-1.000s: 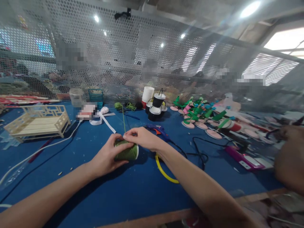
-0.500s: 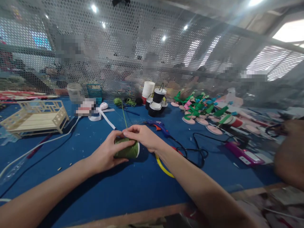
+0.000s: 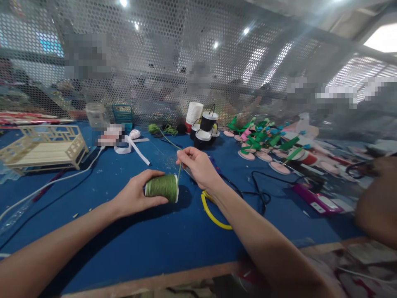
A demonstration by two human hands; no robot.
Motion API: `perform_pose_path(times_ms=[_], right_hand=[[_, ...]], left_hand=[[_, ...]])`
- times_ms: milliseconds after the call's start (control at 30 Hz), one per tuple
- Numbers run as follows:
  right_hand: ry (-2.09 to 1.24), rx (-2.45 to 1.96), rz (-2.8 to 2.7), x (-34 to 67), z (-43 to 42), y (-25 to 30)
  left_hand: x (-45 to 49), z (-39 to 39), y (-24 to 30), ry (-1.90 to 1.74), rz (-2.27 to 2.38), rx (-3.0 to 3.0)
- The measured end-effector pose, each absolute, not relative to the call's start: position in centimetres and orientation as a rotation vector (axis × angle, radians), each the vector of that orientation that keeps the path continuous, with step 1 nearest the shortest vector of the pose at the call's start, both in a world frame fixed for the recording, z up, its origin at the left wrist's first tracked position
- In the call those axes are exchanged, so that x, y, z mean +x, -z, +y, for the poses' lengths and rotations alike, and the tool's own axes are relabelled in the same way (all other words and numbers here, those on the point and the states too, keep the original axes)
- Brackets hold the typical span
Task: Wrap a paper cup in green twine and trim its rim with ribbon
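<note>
A paper cup wound with green yarn (image 3: pixel 163 187) lies on its side in my left hand (image 3: pixel 138 192), thumb and fingers curled around it. Its white rim faces right. Beyond the cup's rim, my right hand (image 3: pixel 195 165) pinches the green yarn strand (image 3: pixel 180 167). One stretch of that strand drops to the cup; the other runs back towards a ball of green yarn (image 3: pixel 153 128). Beneath my right wrist is a yellow loop (image 3: pixel 214 217), partly covered. The blue glue gun (image 3: pixel 215 164) is mostly hidden behind my right hand.
A small wooden bench model (image 3: pixel 46 151) and white ribbon (image 3: pixel 139 151) are on the left. Black-wrapped cups (image 3: pixel 203 138) stand at the back. Green paper plants on pink discs (image 3: pixel 263 157) and a purple power strip (image 3: pixel 316 200) lie right, with black cable (image 3: pixel 257 194) nearby.
My right hand has moved away from the cup, up and right, drawing the yarn with it. My left hand has shifted slightly left, exposing more of the wrapped cup.
</note>
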State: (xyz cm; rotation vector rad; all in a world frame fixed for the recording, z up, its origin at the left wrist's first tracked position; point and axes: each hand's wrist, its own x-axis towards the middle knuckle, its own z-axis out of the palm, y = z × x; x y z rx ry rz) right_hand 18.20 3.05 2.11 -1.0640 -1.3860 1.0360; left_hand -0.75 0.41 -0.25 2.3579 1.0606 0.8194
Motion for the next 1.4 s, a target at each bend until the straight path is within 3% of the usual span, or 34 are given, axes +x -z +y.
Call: perform_pose_path(times_ms=[433, 1400], right_hand=[[-0.944, -1.186, -1.519, 18.13, 3.24, -1.93], [-1.093, -1.29, -1.585, 17.89, 2.88, -1.7]], left_hand=[[-0.74, 0.25, 0.23, -0.816, 0.868, 2.468], [-0.95, 0.16, 0.4, -1.039, 0.761, 2.57]])
